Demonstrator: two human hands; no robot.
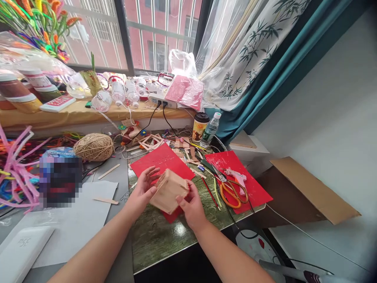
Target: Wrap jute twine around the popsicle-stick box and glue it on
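Observation:
A small box of light wood (171, 192), seemingly built from craft sticks, is held tilted above a red sheet (165, 159). My right hand (191, 204) grips the box by its right side, thumb on the near face and fingers around the edge. At the box's left side is my left hand (144, 192), its fingers spread apart and its thumb close to the wood; whether it touches is hard to tell. To the right, orange-handled scissors (231, 192) and a pink glue gun (237, 179) lie on a second red sheet (259, 196).
Loose craft sticks (185, 149) are scattered behind the box. A lidded paper cup (200, 127) and a water bottle (210, 131) stand at the back. On the left are a twine ball (94, 146), white paper (76, 224) and pink pipe cleaners (20, 169). A cardboard box (315, 188) stands right.

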